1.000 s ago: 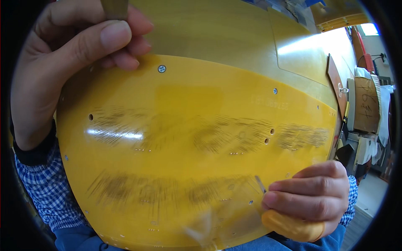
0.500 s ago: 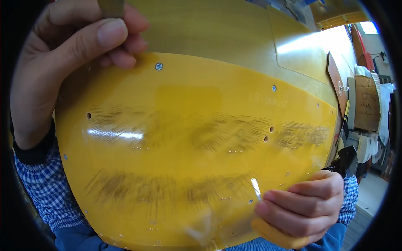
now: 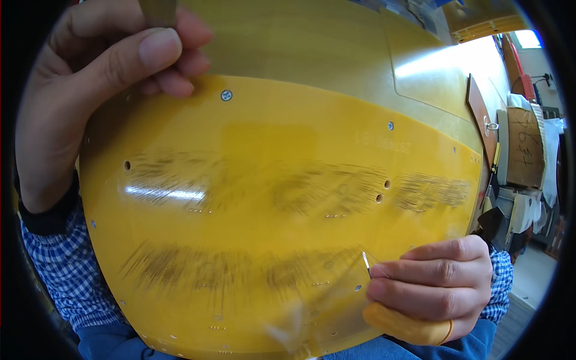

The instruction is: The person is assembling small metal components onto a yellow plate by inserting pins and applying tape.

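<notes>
A large glossy yellow panel (image 3: 264,138) fills the middle of the view, with dark fine streaks in several patches, screws and small holes. At the upper left, my left hand (image 3: 114,72) is closed, thumb and fingers pinching a dull brownish flat piece (image 3: 158,13) cut off by the top edge. My right hand (image 3: 438,282), low at the right over the panel, is closed with a yellow finger cot (image 3: 402,324) on one finger. From its pinched fingertips juts a thin shiny metal tip (image 3: 365,262); its remaining length is hidden. Faint hair-thin strands show beside it.
A dull yellow surface (image 3: 288,42) lies beyond the panel. To the right stand a brown board (image 3: 477,111), a cardboard box (image 3: 525,144) with dark marks, and a dark tool (image 3: 492,222) near my right wrist. A white plastic bag (image 3: 552,162) hangs beside the box.
My right hand has shifted and turned slightly, so the shiny tip looks narrower and more of the finger cot shows. My left hand has hardly moved.
</notes>
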A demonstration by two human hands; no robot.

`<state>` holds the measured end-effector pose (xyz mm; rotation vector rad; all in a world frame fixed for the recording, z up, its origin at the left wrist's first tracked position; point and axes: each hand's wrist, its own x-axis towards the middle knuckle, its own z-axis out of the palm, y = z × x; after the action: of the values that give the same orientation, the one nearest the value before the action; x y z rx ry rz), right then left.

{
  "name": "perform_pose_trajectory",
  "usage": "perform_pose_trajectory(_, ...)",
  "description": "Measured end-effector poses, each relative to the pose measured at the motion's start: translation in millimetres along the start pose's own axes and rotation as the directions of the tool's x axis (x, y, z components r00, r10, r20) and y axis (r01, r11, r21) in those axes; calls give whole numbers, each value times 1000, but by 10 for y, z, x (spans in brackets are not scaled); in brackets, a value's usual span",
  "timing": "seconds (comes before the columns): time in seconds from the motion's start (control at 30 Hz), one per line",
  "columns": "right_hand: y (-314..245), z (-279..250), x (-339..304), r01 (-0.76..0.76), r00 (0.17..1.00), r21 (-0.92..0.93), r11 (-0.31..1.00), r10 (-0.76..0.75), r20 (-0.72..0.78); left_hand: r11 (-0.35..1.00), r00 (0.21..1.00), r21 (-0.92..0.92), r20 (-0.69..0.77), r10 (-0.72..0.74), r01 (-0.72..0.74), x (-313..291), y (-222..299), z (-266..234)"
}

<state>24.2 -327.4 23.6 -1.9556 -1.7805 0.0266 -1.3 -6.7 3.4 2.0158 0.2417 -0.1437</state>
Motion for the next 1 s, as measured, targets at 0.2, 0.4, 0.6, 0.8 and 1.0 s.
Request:
perform_pose_trajectory(0.2,-29,124,-52,97,987,-252,963,-126,-102,998,998,-23,9,58,-58,16,-16,3)
perform_pose_trajectory(0.4,-48,47,-7,-29,998,-124,992,22,-57,998,998,-38,3,56,-56,-1,-21,19)
perform_pose_trajectory(0.6,-41,114,-49,123,985,-225,967,-146,-87,994,996,-69,18,83,-82,21,-46,18)
perform_pose_trajectory(0.8,-150,40,24,-80,996,-234,969,70,-52,995,997,-62,17,82,-81,11,-23,15)
perform_pose_trajectory(1.0,-82,-36,27,-6,1000,-194,981,3,-13,997,997,-39,28,65,-64,43,-8,-1)
